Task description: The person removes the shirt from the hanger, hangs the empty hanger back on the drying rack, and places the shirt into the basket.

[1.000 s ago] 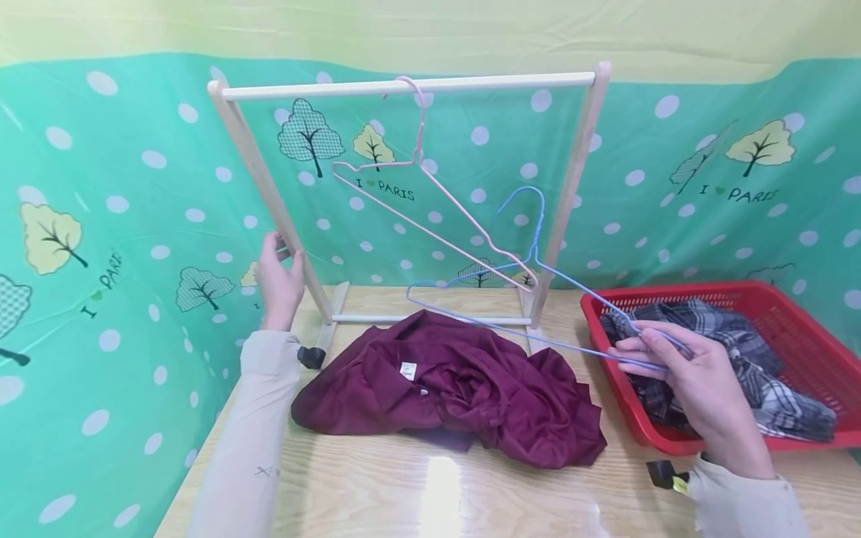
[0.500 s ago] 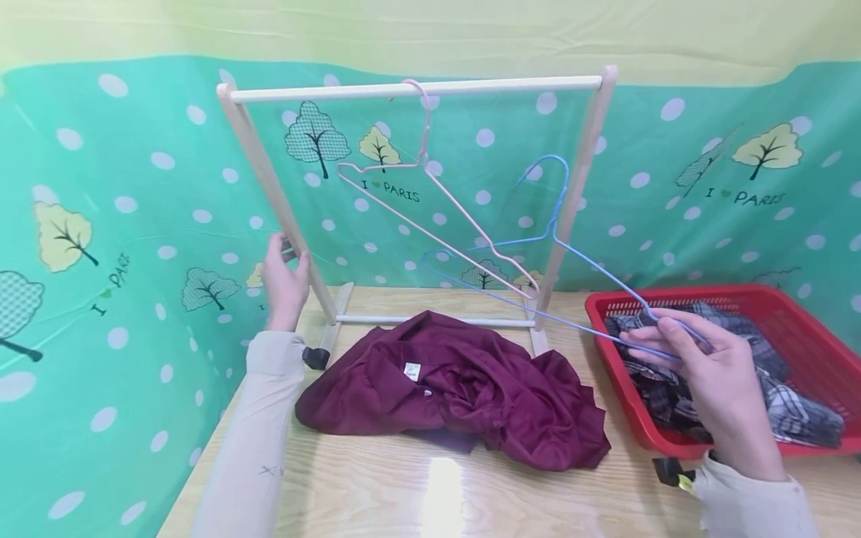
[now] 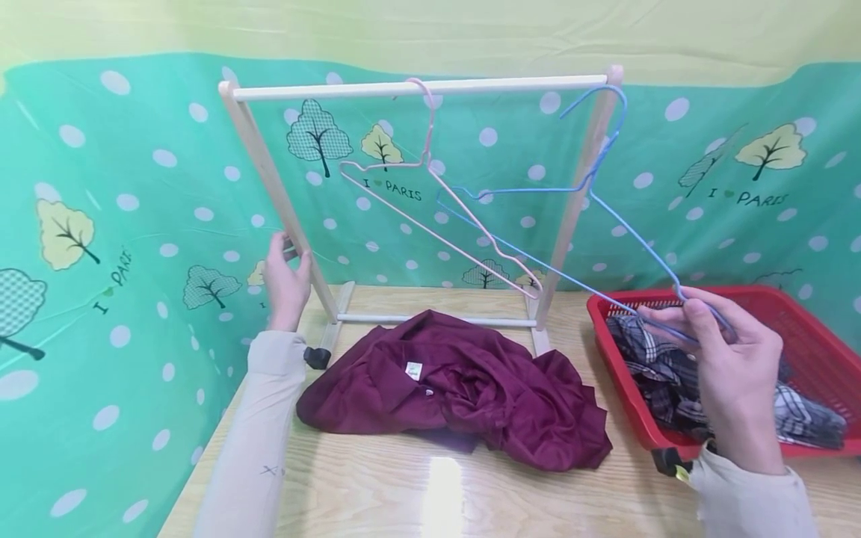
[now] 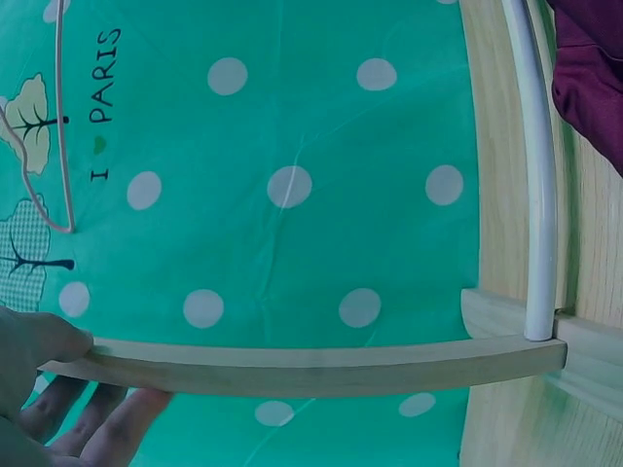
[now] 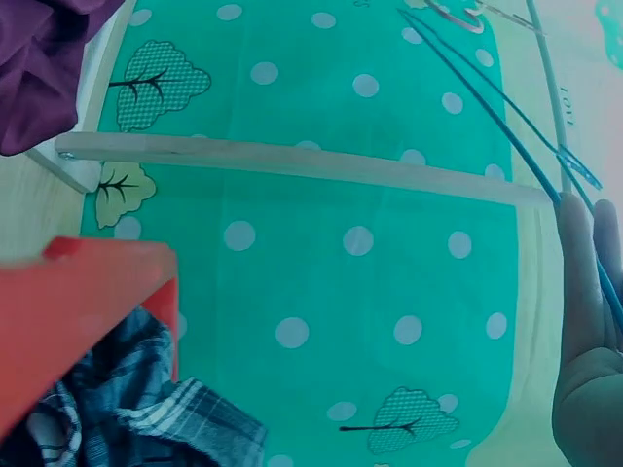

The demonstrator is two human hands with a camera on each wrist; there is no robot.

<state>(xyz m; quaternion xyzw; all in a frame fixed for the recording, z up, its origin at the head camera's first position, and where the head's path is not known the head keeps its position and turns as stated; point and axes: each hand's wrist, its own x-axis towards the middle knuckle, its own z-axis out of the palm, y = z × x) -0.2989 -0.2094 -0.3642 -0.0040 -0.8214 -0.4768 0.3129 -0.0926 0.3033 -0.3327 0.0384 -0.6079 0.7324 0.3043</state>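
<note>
My left hand (image 3: pixel 285 288) grips the left post (image 4: pixel 292 368) of a small wooden clothes rack (image 3: pixel 511 84), thumb on one side and fingers on the other in the left wrist view. With thumb and fingers my right hand (image 3: pixel 736 366) pinches one corner of a blue wire hanger (image 3: pixel 590 181). That hanger is tilted, its hook raised in front of the rack's right post, near the height of the top bar. A pink wire hanger (image 3: pixel 427 158) hangs by its hook from the bar. Below it, a crumpled maroon shirt (image 3: pixel 471 403) with a white label lies on the table.
To the right stands a red plastic basket (image 3: pixel 613 385), with plaid clothing (image 3: pixel 639 347) inside. A green dotted cloth (image 3: pixel 148 314) covers the back and left side. The rack's lower bar (image 3: pixel 377 319) runs behind the maroon shirt.
My right hand has moved slightly up and right, raising the blue hanger so its hook rose from mid-rack to near the top bar. The left hand stays on the post.
</note>
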